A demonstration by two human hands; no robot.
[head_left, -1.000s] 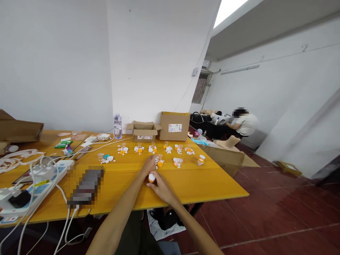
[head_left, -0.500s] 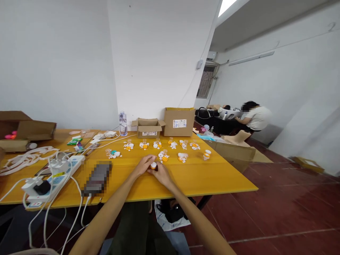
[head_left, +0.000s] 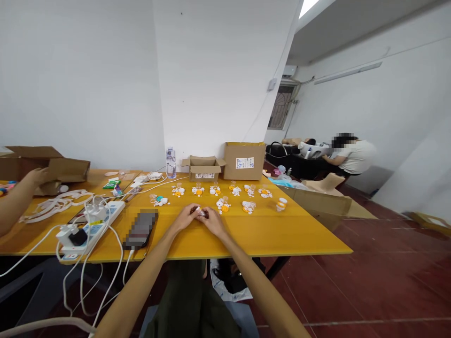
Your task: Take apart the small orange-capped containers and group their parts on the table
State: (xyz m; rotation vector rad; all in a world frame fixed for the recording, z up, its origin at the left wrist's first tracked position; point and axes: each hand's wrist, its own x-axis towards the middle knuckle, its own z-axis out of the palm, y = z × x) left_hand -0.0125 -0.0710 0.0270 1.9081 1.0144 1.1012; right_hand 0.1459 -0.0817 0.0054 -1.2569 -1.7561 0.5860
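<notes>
My left hand (head_left: 186, 217) and my right hand (head_left: 213, 222) meet over the near middle of the table, fingers curled round a small clear plastic jar (head_left: 202, 212). A white part shows at its top by my left fingertips; the fingers hide the rest. Just beyond my right hand lies a small pile of white and orange plastic parts (head_left: 223, 205), and another such pile (head_left: 248, 207) sits to its right. A pile with a teal piece (head_left: 160, 201) lies beyond my left hand. Further right stands a jar with orange and white lids (head_left: 281, 204).
Several more part piles form a row before two cardboard boxes (head_left: 244, 162) (head_left: 203, 170) and a water bottle (head_left: 171, 163). Left are a phone (head_left: 141, 228), a power strip (head_left: 93, 230) with cables, and another person's arm (head_left: 21, 199) at an open box. Another person (head_left: 355, 155) sits far right.
The jar has turned in my hands: its orange-rimmed white top faced up before, and now its clear side shows. The view has swung left, and another person's arm has appeared at the left box.
</notes>
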